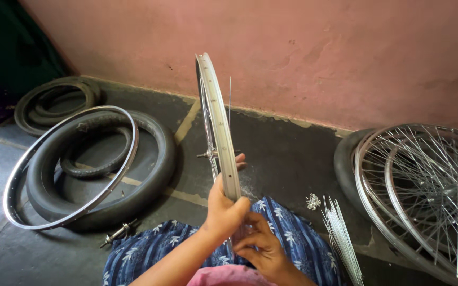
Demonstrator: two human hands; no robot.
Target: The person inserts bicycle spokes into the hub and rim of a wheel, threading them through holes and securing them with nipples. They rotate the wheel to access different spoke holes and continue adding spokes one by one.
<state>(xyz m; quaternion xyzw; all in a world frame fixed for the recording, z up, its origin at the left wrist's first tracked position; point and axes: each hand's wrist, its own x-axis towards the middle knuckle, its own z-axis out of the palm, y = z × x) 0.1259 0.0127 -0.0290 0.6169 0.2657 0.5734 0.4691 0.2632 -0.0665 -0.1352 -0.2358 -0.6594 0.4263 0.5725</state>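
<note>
A silver bicycle wheel rim (218, 122) stands upright and edge-on in front of me, over my lap in blue patterned cloth. Thin spokes run from it to a hub axle (209, 154), and one loose spoke (229, 100) sticks up beside the rim. My left hand (226, 209) wraps around the rim's lower part, with fingertips showing on the far side. Just below it, my right hand (261, 246) curls its fingers against the bottom of the rim. What the fingertips pinch there is hidden.
On the floor at the left, a bare rim (22, 169) lies on a black tyre (155, 175), with more tyres (54, 98) behind. A hub axle (116, 233) lies near my knee. A spoke bundle (340, 233), small nipples (313, 201) and spoked wheels (425, 190) are on the right. A pink wall stands behind.
</note>
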